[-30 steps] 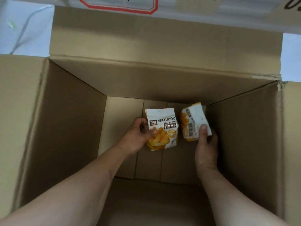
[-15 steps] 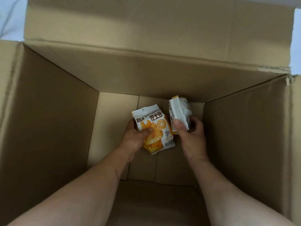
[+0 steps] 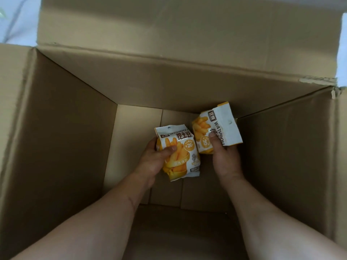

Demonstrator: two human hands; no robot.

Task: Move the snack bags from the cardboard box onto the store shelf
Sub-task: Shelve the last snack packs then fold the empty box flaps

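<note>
Both forearms reach down into the deep cardboard box (image 3: 56,137), and the near wall of the box is cut off by the bottom edge of the view. The left hand (image 3: 152,162) grips one snack bag (image 3: 180,154), thumb laid across its printed front while the fingers are hidden behind the pack. The right hand (image 3: 223,156) holds a second snack bag (image 3: 216,128), thumb pressed on its face and the fingers tucked out of sight beneath it; that bag is turned sideways, its white header strip pointing away from the hand toward the far right corner. The two bags sit just beside each other, edges nearly touching, between the hands and the far wall. Whether either bag rests on the box floor cannot be told. The far flap (image 3: 131,25) stands open beyond the hands, hiding whatever lies behind it. No shelf is in view.
</note>
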